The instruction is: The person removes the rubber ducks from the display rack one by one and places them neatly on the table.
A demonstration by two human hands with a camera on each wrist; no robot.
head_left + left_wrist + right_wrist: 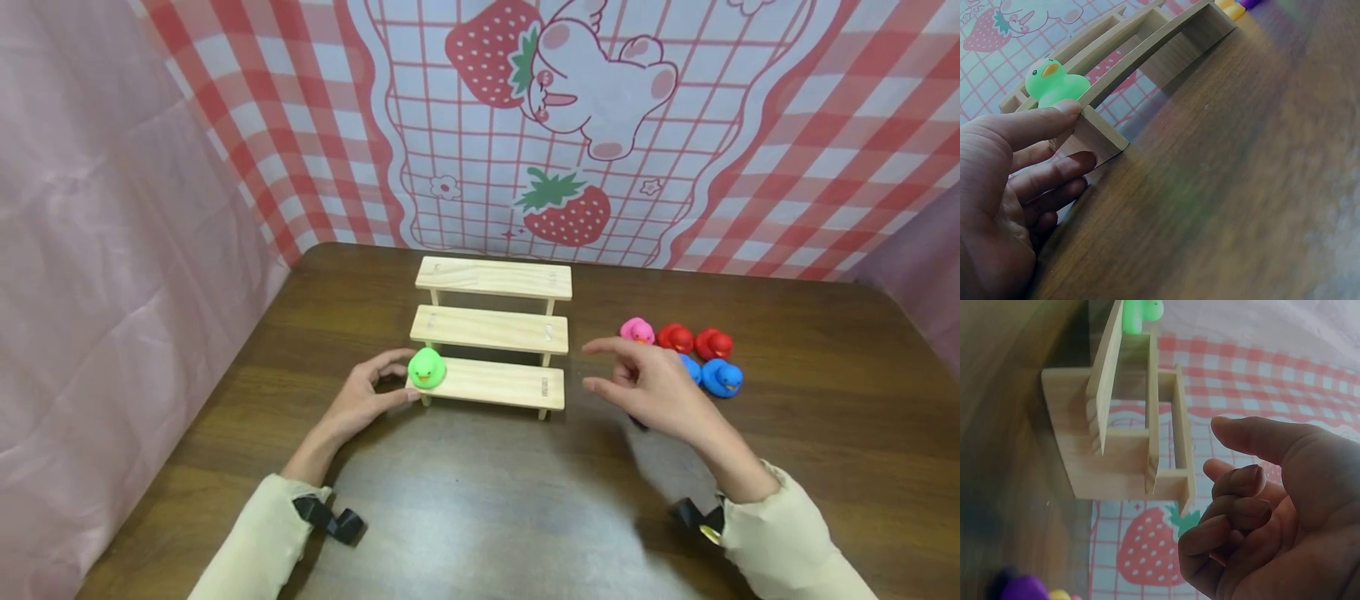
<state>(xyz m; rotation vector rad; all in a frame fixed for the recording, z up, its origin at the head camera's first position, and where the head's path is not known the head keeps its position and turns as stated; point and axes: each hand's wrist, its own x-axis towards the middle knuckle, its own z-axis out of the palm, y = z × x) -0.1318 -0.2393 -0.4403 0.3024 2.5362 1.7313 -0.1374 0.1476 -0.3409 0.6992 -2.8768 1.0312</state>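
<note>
A three-step wooden display shelf (pixel 491 329) stands on the table. A green rubber duck (pixel 426 369) sits at the left end of its lowest step. My left hand (pixel 360 398) holds that same end, thumb at the front edge just below the duck and index finger toward the back. In the left wrist view the thumb (pixel 1041 122) lies against the board and the other fingers are bent beneath. To the right of the shelf, my right hand (pixel 654 385) hovers with nothing in it. Its thumb and index finger are spread apart, the other fingers curled loosely.
Right of the shelf are a pink duck (pixel 637 330), red ducks (pixel 713 343) and blue ducks (pixel 722 378), partly covered by the right hand. Purple (pixel 1025 591) and yellow (pixel 1059 594) shapes peek in at the right wrist view's bottom. A strawberry-patterned cloth (pixel 480 167) hangs behind the table.
</note>
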